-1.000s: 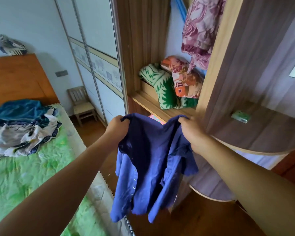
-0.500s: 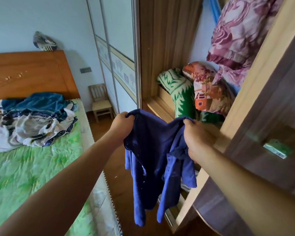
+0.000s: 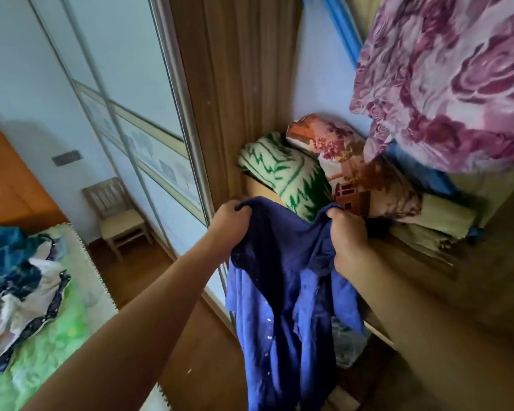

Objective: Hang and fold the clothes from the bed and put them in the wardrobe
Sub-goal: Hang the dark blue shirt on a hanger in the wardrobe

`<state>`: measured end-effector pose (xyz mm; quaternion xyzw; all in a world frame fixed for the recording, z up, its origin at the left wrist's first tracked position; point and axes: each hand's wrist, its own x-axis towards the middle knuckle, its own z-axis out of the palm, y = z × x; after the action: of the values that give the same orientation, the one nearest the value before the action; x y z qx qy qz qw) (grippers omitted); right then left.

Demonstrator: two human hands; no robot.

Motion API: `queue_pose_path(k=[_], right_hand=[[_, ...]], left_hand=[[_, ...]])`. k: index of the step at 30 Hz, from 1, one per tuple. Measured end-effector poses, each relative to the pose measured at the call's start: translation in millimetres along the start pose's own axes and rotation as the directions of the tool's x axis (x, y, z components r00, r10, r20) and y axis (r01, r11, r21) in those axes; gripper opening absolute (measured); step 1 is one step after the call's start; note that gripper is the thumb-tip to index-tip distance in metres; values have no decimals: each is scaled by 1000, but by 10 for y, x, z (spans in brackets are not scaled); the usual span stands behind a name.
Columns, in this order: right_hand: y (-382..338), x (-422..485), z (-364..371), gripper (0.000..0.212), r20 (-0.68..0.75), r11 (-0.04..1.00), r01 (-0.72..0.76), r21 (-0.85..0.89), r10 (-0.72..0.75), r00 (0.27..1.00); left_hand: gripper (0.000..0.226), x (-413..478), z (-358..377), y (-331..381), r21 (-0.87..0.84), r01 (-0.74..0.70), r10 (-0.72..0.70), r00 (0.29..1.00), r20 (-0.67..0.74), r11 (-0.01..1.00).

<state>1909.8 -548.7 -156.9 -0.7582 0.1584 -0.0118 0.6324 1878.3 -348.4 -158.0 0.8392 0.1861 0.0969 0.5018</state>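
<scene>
A dark blue button shirt point(image 3: 282, 292) hangs in front of the open wardrobe, held up at its top edge. My left hand point(image 3: 229, 221) grips one upper corner and my right hand point(image 3: 346, 235) grips the other, both just in front of the wardrobe shelf point(image 3: 410, 262). The shirt's lower part drapes down past the shelf edge. A pile of clothes point(image 3: 18, 280), teal and white with dark trim, lies on the green bed point(image 3: 51, 345) at the left.
On the shelf sit a green-and-white rolled blanket point(image 3: 288, 176), an orange patterned pillow point(image 3: 353, 170) and folded olive cloth point(image 3: 439, 221). A purple floral quilt point(image 3: 457, 84) hangs above. Sliding wardrobe doors point(image 3: 125, 99) and a small wooden chair point(image 3: 119, 215) stand left.
I have moved closer to the wardrobe, and both hands have carried the blue shirt up to the shelf front. The bed has slid toward the left edge of view.
</scene>
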Motion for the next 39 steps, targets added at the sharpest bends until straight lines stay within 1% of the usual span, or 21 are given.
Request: queue_pose_path(k=[2,6,9,12,17,21,24,26,28,30,31,33,35,39], right_hand=[[-81,179,143,33,-35,999,-2,-34,1,999],[-235,410,196,13,-94,999,-4,-34,1,996],[-283,488,136,9,-153,998,40,-53,-47,987],[-304,538,74,24,-188,996,67,-51,-75,979],[-377,577,63,29,-194,993,106,-44,-113,975],[-414,601,73,14,-183,986,111,-126,-134,974],[-444,613,45,6,-212,983,118,-142,-147,966],[-481,629,36,3,-232,977,133,-169,-170,958],[-516,687,36,6,-260,970,125,-210,-179,949],[-557,749,48,20,-300,936,124,-329,-228,926],[-593,777,57,23,-315,910,126,-396,-263,912],[-699,808,92,24,-331,864,135,-486,-325,886],[-849,811,138,25,-334,831,149,-535,-371,867],[-1255,799,131,26,-356,738,216,-639,-534,767]], left_hand=[[22,303,-14,-14,3,-12,12,999,52,1000],[21,818,6,34,39,-49,44,990,136,998],[23,1056,68,129,67,-99,87,982,171,993],[23,1176,129,241,70,-149,132,970,203,986],[23,1241,131,405,62,-165,152,973,175,984],[22,1317,111,456,111,-212,190,965,179,971],[20,1440,168,472,158,-277,241,947,212,948],[21,1545,221,495,161,-313,273,935,228,936],[21,1659,277,533,147,-350,309,919,243,925],[21,1777,304,575,130,-397,355,898,261,908],[21,1840,308,605,120,-422,379,884,274,898],[22,1977,288,683,117,-480,432,853,292,869],[21,2098,224,813,115,-534,481,821,307,838],[16,2303,87,1209,46,-629,578,738,347,776]])
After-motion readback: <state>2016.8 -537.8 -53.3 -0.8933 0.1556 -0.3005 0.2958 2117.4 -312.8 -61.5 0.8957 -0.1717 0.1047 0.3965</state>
